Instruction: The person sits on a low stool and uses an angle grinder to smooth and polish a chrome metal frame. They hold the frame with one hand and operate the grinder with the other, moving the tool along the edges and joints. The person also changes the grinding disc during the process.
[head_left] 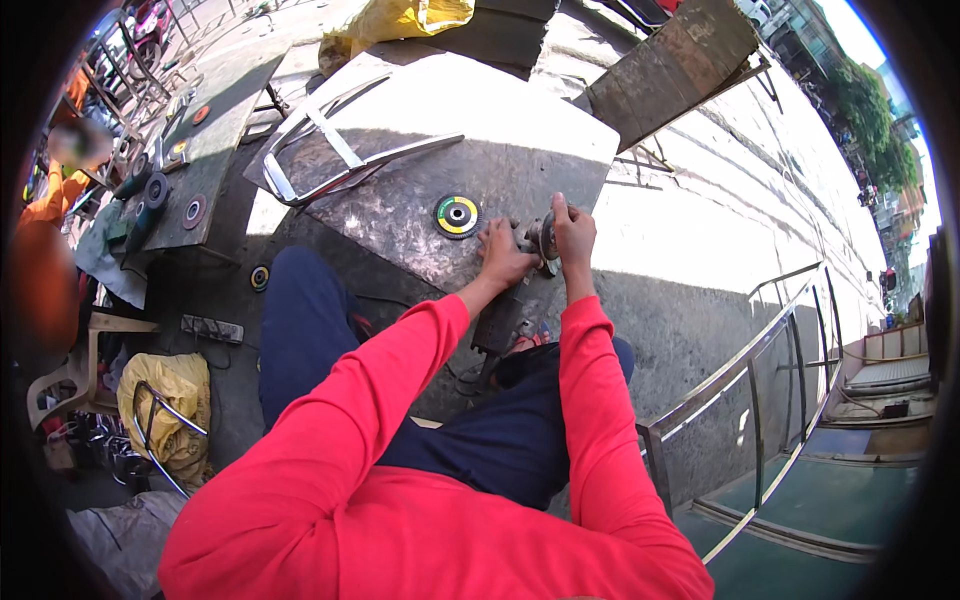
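Observation:
An angle grinder (pixel 497 322) lies tilted at the near edge of the worn metal-topped table (pixel 400 215), its dark body pointing down toward my lap. My left hand (pixel 506 256) is wrapped round its head end. With bent fingers, my right hand (pixel 574 238) grips a dark round disc (pixel 548 240) at that same end. The fingers hide much of the disc and how it sits on the grinder. Left of my hands a flap disc (pixel 457 216) with a yellow and green ring lies flat on the tabletop.
A bent metal frame (pixel 340 150) rests on the table's far left. Another table (pixel 215 150) on the left carries grinders and discs, near a person in orange (pixel 60 195). A yellow sack (pixel 170 410) stands lower left. Metal railing-like bars (pixel 740 370) stand at right.

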